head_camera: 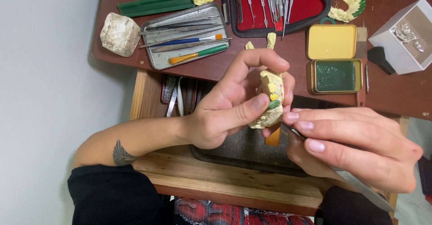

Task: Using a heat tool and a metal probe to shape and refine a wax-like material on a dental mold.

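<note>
Right hand (pixel 355 151) was pinching a metal tool (pixel 360 184), tip against the cast (pixel 270 100). Left hand (pixel 234 103) gripped that cast, over a dark tray (pixel 245 155) on the surface (pixel 225 180).

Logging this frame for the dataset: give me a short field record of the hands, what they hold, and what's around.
left hand: grips a pale dental cast with yellow and green wax teeth
right hand: holds a thin metal instrument, tip at the cast
below hands: dark tray in an open wooden drawer
desk: metal tray of tools, red instrument case, open tin of green wax, plaster lump
</note>
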